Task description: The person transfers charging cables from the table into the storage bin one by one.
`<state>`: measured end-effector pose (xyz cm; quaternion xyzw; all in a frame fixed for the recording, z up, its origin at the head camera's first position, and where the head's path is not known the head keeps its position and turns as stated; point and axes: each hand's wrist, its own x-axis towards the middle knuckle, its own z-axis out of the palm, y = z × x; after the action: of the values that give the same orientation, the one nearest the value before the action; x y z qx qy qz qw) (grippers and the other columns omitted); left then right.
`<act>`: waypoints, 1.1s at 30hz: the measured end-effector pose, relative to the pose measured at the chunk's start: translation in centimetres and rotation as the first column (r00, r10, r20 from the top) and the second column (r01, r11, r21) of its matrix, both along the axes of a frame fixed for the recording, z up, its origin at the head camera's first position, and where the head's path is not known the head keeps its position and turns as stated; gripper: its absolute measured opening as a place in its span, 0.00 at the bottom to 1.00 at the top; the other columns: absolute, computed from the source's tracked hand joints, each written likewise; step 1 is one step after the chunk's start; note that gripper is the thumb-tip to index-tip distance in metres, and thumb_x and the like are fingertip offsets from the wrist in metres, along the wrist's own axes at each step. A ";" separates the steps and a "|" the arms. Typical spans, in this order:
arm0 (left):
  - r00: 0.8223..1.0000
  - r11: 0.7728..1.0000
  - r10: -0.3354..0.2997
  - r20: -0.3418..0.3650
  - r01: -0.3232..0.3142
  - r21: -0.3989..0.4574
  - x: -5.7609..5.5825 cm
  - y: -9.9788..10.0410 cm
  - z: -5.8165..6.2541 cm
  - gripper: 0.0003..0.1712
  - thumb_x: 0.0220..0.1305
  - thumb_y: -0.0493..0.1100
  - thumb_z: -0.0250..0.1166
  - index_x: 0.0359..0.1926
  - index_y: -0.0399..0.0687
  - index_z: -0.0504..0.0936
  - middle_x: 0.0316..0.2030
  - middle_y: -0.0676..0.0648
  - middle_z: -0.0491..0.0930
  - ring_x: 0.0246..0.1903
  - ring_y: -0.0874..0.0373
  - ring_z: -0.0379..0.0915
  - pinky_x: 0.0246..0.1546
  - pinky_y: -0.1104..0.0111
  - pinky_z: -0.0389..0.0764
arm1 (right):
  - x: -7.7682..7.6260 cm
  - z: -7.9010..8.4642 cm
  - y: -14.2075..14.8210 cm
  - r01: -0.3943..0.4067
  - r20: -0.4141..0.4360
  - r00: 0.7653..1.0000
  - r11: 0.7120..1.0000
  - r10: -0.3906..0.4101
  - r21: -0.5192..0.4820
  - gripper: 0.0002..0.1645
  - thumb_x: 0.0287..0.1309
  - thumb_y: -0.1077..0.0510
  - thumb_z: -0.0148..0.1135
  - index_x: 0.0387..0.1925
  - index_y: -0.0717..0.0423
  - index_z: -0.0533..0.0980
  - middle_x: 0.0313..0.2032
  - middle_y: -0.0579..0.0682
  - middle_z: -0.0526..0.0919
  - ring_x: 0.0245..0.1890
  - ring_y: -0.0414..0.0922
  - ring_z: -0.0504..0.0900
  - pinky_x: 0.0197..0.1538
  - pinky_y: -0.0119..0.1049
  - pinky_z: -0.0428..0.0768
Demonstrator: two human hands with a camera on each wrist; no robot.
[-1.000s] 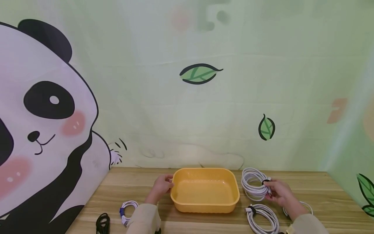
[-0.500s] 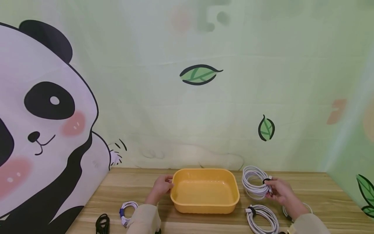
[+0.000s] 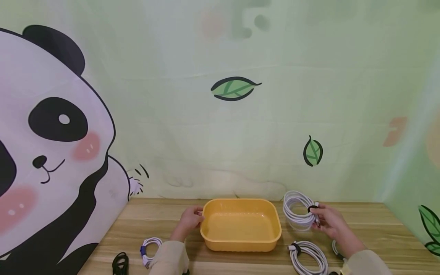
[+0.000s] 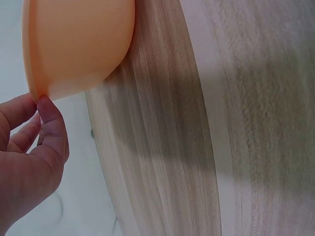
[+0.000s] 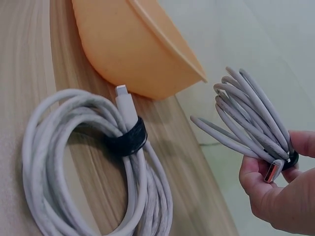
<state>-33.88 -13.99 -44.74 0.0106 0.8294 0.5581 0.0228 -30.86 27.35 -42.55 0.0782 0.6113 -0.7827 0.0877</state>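
Note:
My left hand (image 3: 191,218) pinches the left rim of a yellow plastic tub (image 3: 240,245); in the left wrist view thumb and fingers (image 4: 50,110) meet at the tub's edge. The inside of the tub is bare. On its right, my right hand (image 3: 328,220) grips a coiled white cable (image 3: 295,218) at its black strap. That coil is up in the air in the right wrist view, its USB plug (image 5: 271,170) sticking out by the fingers. Below it a second coiled white cable (image 5: 47,147), also with a black strap, lies on the table.
On the left of the wooden table (image 3: 154,214) lie a white cable coil (image 3: 150,241) with a blue strap and a black cable (image 3: 120,263). Another white cable (image 3: 337,250) is partly behind my right forearm. A printed backdrop (image 3: 185,126) stands behind the table.
My right hand has lifted the coiled cable a little higher, and the coil has tilted slightly. My left hand stays on the tub's rim, and the tub has not moved.

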 end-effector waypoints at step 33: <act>1.000 1.000 0.003 0.010 -0.003 -0.008 -0.2 0.0 0.0 0.20 0.52 0.27 0.54 0.49 0.25 0.70 0.31 0.42 0.71 0.26 0.58 0.68 0.26 0.69 0.77 | 0.3 3.0 -3.4 -0.065 -0.080 0.994 0.997 0.068 0.035 0.30 0.55 0.64 0.51 0.56 0.67 0.50 0.27 0.41 0.76 0.28 0.37 0.74 0.33 0.34 0.76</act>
<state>-34.08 -13.95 -44.73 0.0063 0.8314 0.5550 0.0262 -30.52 23.92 -39.56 0.0274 0.6292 -0.7718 0.0875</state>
